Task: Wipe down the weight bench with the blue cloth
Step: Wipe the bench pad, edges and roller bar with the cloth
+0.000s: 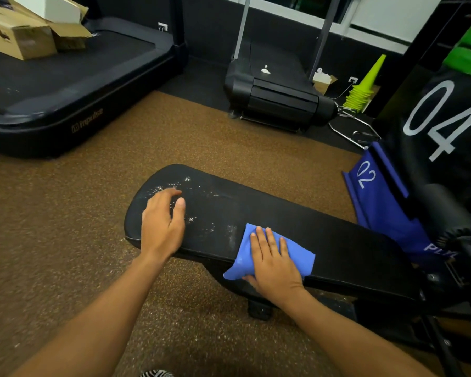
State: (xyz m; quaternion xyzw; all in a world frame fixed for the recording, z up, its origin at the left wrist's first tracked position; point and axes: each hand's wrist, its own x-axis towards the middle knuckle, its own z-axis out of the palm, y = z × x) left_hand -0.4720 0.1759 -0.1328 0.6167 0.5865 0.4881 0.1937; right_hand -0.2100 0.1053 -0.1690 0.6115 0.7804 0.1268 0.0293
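A black padded weight bench (346, 248) runs from the centre toward the right, its left end speckled with white dust. The blue cloth (301, 254) lies on the pad's near edge, one corner hanging over the side. My right hand (272, 261) presses flat on the cloth, fingers straight and spread, thumb under the cloth's hanging edge. My left hand (162, 221) rests on the dusty left end of the bench, fingers loosely bent, holding nothing. Dust streaks lie between the two hands.
Brown speckled flooring (65, 240) surrounds the bench. A black treadmill (74, 85) with cardboard boxes (25, 31) stands far left, a curved treadmill (275, 85) behind. Blue and black numbered bags (378, 202) crowd the right, with stacked green cones (365, 85) beyond.
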